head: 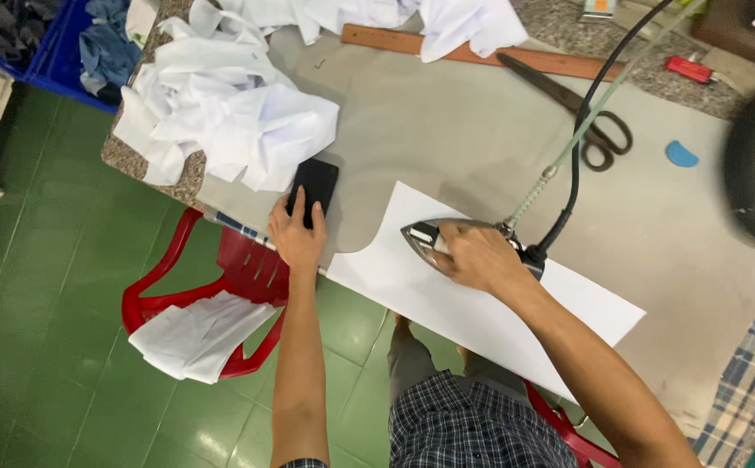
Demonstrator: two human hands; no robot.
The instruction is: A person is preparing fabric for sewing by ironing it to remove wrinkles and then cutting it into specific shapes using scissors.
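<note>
My right hand (479, 256) grips the handle of a steam iron (425, 238), whose pointed metal sole rests on a flat white fabric piece (421, 290) lying across the grey pressing table (455, 130). A black cord and a pale hose (568, 143) run up from the iron's rear. My left hand (295, 236) lies at the table's near edge, fingers spread, touching a black phone (314, 186) beside a heap of white cloth (221, 108).
Large black scissors (585, 108) and a wooden ruler (481, 52) lie at the far side. A blue chalk piece (681, 154) sits to the right. A red plastic chair (213, 295) holding white cloth stands below the table. A blue bin (57, 52) is at the upper left.
</note>
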